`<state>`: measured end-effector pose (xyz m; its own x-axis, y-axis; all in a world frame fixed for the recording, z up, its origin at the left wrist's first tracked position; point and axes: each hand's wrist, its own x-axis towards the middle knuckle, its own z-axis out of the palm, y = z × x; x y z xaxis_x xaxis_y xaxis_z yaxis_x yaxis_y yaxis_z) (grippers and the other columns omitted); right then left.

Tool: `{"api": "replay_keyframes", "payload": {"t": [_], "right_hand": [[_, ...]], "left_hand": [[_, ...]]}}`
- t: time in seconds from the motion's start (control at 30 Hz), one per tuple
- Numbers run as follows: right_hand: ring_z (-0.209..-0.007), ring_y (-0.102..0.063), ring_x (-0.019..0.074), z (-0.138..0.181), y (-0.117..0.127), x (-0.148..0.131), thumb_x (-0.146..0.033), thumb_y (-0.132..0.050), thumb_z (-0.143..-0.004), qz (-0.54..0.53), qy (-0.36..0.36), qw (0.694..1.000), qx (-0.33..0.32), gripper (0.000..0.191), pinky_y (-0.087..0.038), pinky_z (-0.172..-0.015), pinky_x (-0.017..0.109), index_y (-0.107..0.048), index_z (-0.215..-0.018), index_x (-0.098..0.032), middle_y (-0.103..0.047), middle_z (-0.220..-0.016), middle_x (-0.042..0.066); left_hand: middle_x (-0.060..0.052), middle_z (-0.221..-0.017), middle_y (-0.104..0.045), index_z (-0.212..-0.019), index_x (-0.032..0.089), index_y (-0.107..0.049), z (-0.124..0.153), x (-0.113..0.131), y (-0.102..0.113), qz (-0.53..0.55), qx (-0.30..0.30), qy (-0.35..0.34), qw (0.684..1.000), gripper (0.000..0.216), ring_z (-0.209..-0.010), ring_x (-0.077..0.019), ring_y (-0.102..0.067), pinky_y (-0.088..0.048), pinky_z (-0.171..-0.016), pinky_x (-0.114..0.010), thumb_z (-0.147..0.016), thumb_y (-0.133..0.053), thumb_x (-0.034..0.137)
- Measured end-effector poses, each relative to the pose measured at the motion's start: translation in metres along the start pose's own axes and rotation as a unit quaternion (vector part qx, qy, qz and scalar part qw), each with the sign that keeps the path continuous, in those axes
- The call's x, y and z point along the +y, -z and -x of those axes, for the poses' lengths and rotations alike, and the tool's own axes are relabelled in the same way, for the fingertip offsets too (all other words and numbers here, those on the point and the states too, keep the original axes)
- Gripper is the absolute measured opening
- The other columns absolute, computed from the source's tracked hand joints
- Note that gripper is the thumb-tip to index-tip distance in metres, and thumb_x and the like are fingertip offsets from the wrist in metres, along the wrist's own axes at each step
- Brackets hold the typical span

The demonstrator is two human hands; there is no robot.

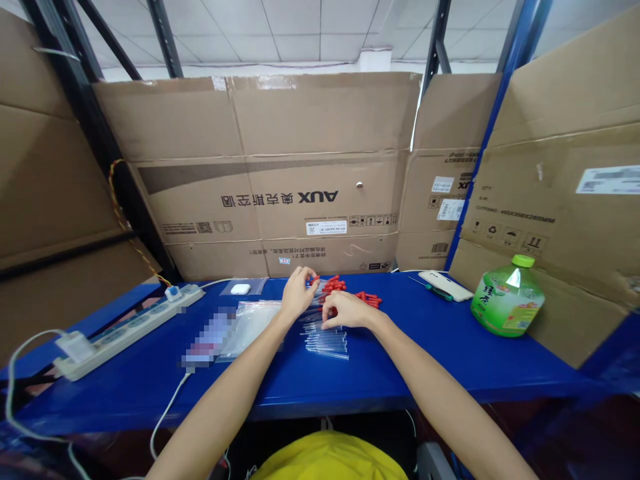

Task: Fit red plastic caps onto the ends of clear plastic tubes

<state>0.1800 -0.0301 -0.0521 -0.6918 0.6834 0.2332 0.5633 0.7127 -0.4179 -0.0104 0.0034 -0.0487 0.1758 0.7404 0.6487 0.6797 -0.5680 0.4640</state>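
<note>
Brown cardboard walls (280, 127) fence the back and right edges, and the blue surface (420, 320) reaches out to its front edge. Along the left edge, the long white power strip (135, 330); near the right, the green plastic bottle (507, 300), a wide stretch of blue between it and the right forearm. Flat clear plastic bags (250, 327) lie beside the left forearm. Now the hands, mid-surface: left hand (299, 293) half closed, fingertips at the slim red pieces (334, 283); right hand (345, 310) curled, thumb and fingertips nearly meeting above the thin clear tubes (327, 345). Whether either grips anything, I cannot tell. Tubes spread toward the front edge, red pieces heaped toward the back.
</note>
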Motion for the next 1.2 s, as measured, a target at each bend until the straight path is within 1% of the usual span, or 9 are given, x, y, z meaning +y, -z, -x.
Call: {"api": "replay_keyframes", "payload": {"t": [0.1, 0.27, 0.33, 0.43, 0.5, 0.6, 0.73, 0.83, 1.2], "right_hand": [[-0.067, -0.056, 0.0113, 0.001, 0.002, 0.002, -0.042, -0.082, -0.078, -0.024, -0.023, 0.999, 0.008, 0.024, -0.034, -0.062, 0.022, -0.075, -0.079, -0.020, -0.067, -0.073, -0.002], [-0.067, -0.056, 0.0108, 0.005, 0.013, 0.012, -0.040, -0.075, -0.085, -0.043, -0.074, 0.983, 0.162, 0.024, -0.033, -0.061, 0.021, -0.066, -0.099, -0.021, -0.069, -0.079, -0.004], [-0.068, -0.058, 0.0114, 0.006, 0.017, 0.014, -0.038, -0.076, -0.083, -0.035, -0.081, 0.981, 0.173, 0.029, -0.034, -0.062, 0.021, -0.064, -0.105, -0.023, -0.070, -0.081, -0.004], [-0.073, -0.062, 0.0122, 0.007, 0.022, 0.016, -0.032, -0.069, -0.088, -0.012, -0.084, 0.983, 0.164, 0.017, -0.037, -0.066, 0.021, -0.066, -0.102, -0.023, -0.073, -0.084, -0.002], [-0.076, -0.065, 0.0128, 0.010, 0.027, 0.017, -0.030, -0.065, -0.090, 0.011, -0.096, 0.983, 0.157, 0.012, -0.038, -0.068, 0.021, -0.069, -0.099, -0.023, -0.075, -0.085, -0.001], [-0.078, -0.067, 0.0142, 0.020, 0.040, 0.020, -0.033, -0.069, -0.086, 0.052, -0.147, 0.979, 0.129, 0.011, -0.039, -0.067, 0.022, -0.073, -0.092, -0.024, -0.077, -0.087, 0.000], [-0.066, -0.066, 0.0147, 0.033, 0.057, 0.022, -0.040, -0.071, -0.083, 0.076, -0.247, 0.963, 0.071, 0.020, -0.037, -0.061, 0.023, -0.073, -0.074, -0.023, -0.074, -0.069, 0.001], [-0.067, -0.066, 0.0153, 0.035, 0.059, 0.021, -0.045, -0.075, -0.079, 0.100, -0.279, 0.953, 0.061, 0.025, -0.036, -0.059, 0.024, -0.070, -0.069, -0.023, -0.074, -0.069, 0.001], [-0.083, -0.070, 0.0215, 0.030, 0.050, 0.017, -0.047, -0.079, -0.077, 0.175, -0.314, 0.931, 0.068, 0.026, -0.039, -0.065, 0.026, -0.069, -0.072, -0.024, -0.075, -0.083, 0.006]], "left_hand": [[-0.001, -0.082, -0.064, -0.092, 0.020, -0.059, 0.001, 0.000, -0.004, 0.046, -0.035, -0.001, 0.998, 0.009, -0.074, -0.0159, -0.058, -0.043, -0.070, -0.028, -0.089, -0.059, 0.028], [-0.001, -0.081, -0.069, -0.090, 0.018, -0.059, 0.005, 0.003, -0.016, 0.194, -0.101, 0.048, 0.975, 0.018, -0.072, -0.0138, -0.062, -0.044, -0.067, -0.025, -0.086, -0.063, 0.035], [-0.002, -0.080, -0.070, -0.090, 0.017, -0.058, 0.007, 0.005, -0.021, 0.261, -0.118, 0.074, 0.955, 0.026, -0.071, -0.0138, -0.063, -0.045, -0.068, -0.024, -0.086, -0.064, 0.043], [-0.003, -0.079, -0.070, -0.088, 0.017, -0.059, 0.008, 0.010, -0.023, 0.297, -0.137, 0.090, 0.941, 0.038, -0.069, -0.0140, -0.063, -0.047, -0.069, -0.025, -0.084, -0.066, 0.054], [-0.003, -0.081, -0.071, -0.090, 0.017, -0.062, 0.009, 0.012, -0.019, 0.254, -0.145, 0.062, 0.954, 0.039, -0.072, -0.0150, -0.063, -0.047, -0.070, -0.026, -0.086, -0.065, 0.056], [-0.003, -0.086, -0.072, -0.091, 0.020, -0.067, 0.011, 0.014, -0.011, 0.122, -0.158, -0.036, 0.979, 0.030, -0.079, -0.0176, -0.064, -0.047, -0.076, -0.029, -0.090, -0.064, 0.049], [-0.006, -0.099, -0.071, -0.094, 0.024, -0.075, 0.013, 0.014, -0.005, -0.005, -0.203, -0.140, 0.969, 0.018, -0.097, -0.0222, -0.064, -0.047, -0.087, -0.033, -0.092, -0.064, 0.037], [-0.007, -0.103, -0.069, -0.101, 0.026, -0.078, 0.013, 0.015, -0.008, -0.057, -0.232, -0.184, 0.953, 0.018, -0.103, -0.0241, -0.063, -0.046, -0.090, -0.035, -0.091, -0.066, 0.035], [-0.006, -0.101, -0.070, -0.098, 0.025, -0.078, 0.014, 0.022, -0.015, -0.126, -0.265, -0.222, 0.930, 0.015, -0.105, -0.0258, -0.064, -0.041, -0.091, -0.037, -0.092, -0.067, 0.032]]}}
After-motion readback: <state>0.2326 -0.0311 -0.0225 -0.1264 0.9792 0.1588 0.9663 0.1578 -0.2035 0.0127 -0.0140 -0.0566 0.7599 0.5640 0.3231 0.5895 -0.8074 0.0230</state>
